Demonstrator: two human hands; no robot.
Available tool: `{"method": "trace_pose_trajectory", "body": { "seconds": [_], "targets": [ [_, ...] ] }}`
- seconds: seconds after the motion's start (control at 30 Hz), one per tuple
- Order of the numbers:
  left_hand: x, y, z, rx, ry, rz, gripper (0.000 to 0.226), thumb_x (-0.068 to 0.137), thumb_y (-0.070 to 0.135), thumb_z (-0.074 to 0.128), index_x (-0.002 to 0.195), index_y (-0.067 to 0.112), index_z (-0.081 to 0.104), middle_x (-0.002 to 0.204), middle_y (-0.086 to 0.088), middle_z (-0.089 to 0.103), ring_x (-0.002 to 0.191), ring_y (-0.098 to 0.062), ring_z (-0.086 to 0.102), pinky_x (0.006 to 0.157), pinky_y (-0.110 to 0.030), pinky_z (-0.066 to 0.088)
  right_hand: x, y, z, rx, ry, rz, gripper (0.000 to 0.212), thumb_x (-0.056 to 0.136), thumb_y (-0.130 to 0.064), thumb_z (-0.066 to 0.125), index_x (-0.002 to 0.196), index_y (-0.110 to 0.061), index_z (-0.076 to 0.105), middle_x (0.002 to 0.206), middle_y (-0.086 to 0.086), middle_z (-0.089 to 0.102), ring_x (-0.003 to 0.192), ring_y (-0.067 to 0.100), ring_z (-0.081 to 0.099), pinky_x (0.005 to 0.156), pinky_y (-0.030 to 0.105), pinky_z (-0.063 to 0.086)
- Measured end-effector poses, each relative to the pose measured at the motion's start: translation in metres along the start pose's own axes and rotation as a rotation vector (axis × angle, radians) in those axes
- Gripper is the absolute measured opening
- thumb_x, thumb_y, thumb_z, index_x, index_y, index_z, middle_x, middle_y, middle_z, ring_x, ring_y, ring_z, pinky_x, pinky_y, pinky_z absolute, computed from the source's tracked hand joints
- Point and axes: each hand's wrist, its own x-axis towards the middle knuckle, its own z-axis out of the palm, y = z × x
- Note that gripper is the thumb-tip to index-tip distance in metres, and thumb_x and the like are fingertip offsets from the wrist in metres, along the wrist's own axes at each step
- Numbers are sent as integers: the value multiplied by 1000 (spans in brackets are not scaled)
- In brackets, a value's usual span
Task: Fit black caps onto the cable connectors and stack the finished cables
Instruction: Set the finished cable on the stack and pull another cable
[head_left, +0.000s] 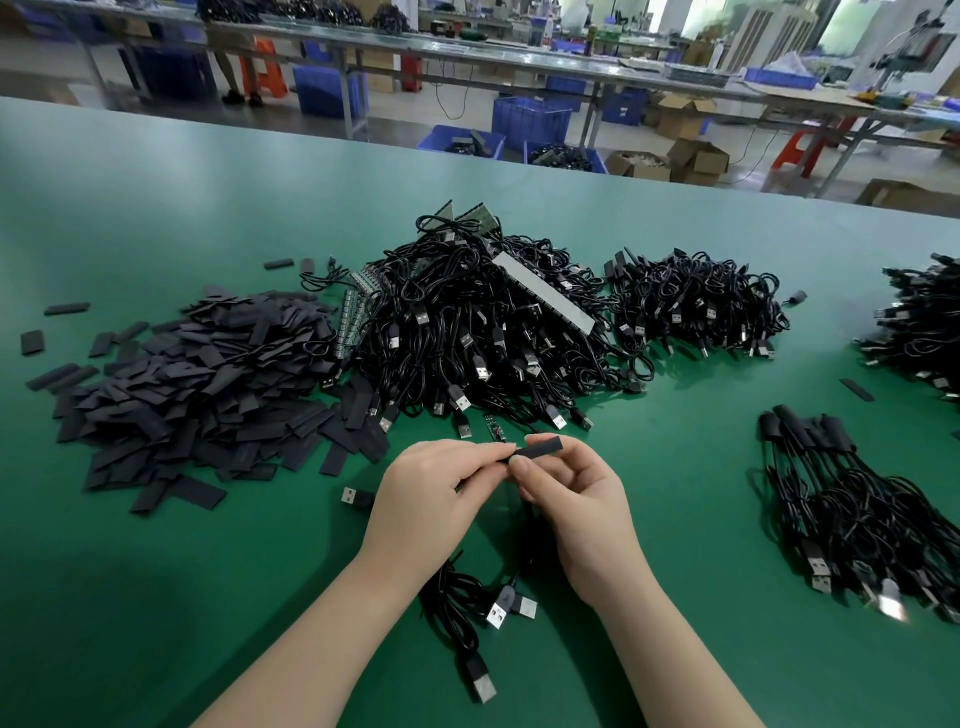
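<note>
My left hand (439, 486) grips one end of a cable connector, and my right hand (569, 480) pinches a black cap (540, 448) that sits over the connector's other end. Both hands hover above the green table (156, 597), close to its front. Black cables (467, 603) with USB plugs hang down from the hands and lie between my forearms. A heap of loose black caps (208, 384) lies at the left. Behind my hands rises a big pile of uncapped cables (483, 322). A stack of capped cables (852, 499) lies at the right.
A second cable pile (696, 306) sits back right and another (919, 322) at the far right edge. A small green circuit board (493, 427) lies just beyond my hands. A loose USB plug (356, 496) lies left of my left hand. Blue crates (530, 122) and benches stand beyond the table.
</note>
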Motion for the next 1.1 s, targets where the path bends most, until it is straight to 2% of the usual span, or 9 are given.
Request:
{"method": "trace_pose_trajectory", "body": {
  "seconds": [0.07,0.17,0.27,0.37,0.47,0.53,0.67,0.83,1.1],
  "targets": [
    [0,-1,0,-93,-14,-62,21,84,23,69,101,33,77,91,31,68,92,4,65,81,-17,51,-1,0,0,-20,-1,-36,25,82,-3,75,85,-27,75,69,-2,69,69,9,66,69,17,52],
    [0,-1,-1,-179,-16,-125,31,83,13,74,99,40,74,95,26,71,92,4,66,81,-20,53,-1,-1,0,-38,0,-65,24,81,-4,76,87,-27,76,71,-2,72,72,9,68,71,17,53],
    [-1,0,-2,-118,0,-83,25,83,17,74,102,33,77,93,23,72,92,3,66,81,-23,53,-2,-3,-1,-31,-41,-27,18,73,-16,79,86,-29,77,73,-2,73,75,8,70,71,16,52],
    [-1,1,-3,-64,1,-43,21,82,25,70,102,28,77,92,18,74,91,2,65,82,-23,51,-2,-3,-3,-48,-53,-9,19,75,-15,79,87,-29,77,76,1,74,76,9,70,70,16,52],
    [1,1,-2,-75,-8,-80,21,84,19,75,103,29,77,93,19,72,92,4,65,82,-19,51,-3,-1,1,-113,51,-96,34,83,-8,77,106,-31,73,85,1,77,83,11,72,74,17,53],
    [2,1,-2,-85,23,-108,21,83,19,76,102,29,77,91,23,70,91,6,64,81,-13,50,-4,1,2,-210,164,-184,44,85,-11,76,121,-35,67,94,-4,77,90,9,73,77,15,53],
    [3,-1,-3,-60,45,-115,22,81,19,79,101,27,77,88,30,65,92,8,63,81,-7,46,-6,4,4,-385,219,-312,43,90,-13,70,114,-49,65,93,-17,76,71,-2,64,67,11,48],
    [1,-1,-2,-54,48,-100,23,80,17,80,102,25,78,90,14,74,92,2,64,80,-13,49,-6,10,4,-421,214,-317,44,91,-13,70,112,-52,64,73,-18,70,56,-3,51,56,9,41],
    [-1,0,-3,-89,-18,-111,24,79,18,79,102,27,77,89,17,74,90,3,65,81,-20,50,-3,9,-2,-445,190,-291,42,89,-16,72,105,-55,67,79,-10,75,59,-2,56,61,10,44]
  ]
}}
